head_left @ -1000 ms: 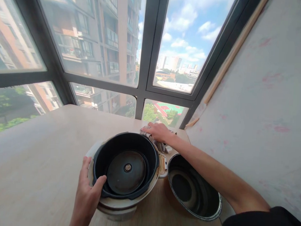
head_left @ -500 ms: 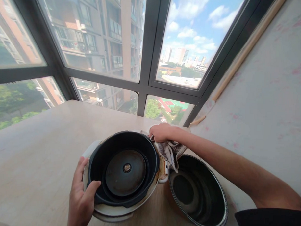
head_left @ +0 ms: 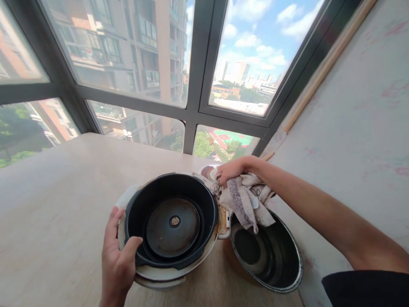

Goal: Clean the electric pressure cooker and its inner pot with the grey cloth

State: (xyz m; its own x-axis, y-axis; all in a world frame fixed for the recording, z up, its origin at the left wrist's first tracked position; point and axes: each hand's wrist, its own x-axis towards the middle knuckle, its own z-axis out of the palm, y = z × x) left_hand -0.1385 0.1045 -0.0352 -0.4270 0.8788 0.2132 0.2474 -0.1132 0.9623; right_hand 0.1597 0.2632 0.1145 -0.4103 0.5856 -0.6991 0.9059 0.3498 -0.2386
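Observation:
The white-bodied rice cooker (head_left: pixel 171 181) stands on the ledge with its black inside facing up and a round heating plate (head_left: pixel 171 237) at the bottom. My left hand (head_left: pixel 120 253) grips its left rim, thumb inside and fingers outside. At the cooker's far right edge, my right hand (head_left: pixel 231 170) is closed on a crumpled, stained rag (head_left: pixel 238 201). The rag's loose end hangs over the dark inner pot (head_left: pixel 277 263), which sits to the right of the cooker. A stained white latch or handle (head_left: pixel 224 221) juts from the cooker's right side.
A pale ledge (head_left: pixel 65 202) runs under the cooker to the grey-framed windows (head_left: pixel 192 115). On the right rises a wall with faded floral paper (head_left: pixel 351 176). Behind my right hand lies a small white-edged, reddish-brown object (head_left: pixel 208 171), partly hidden.
My right hand has moved right with the rag, and more of the rag now shows, spread over the pot's far rim. My left hand keeps its hold on the cooker. The view has shifted slightly.

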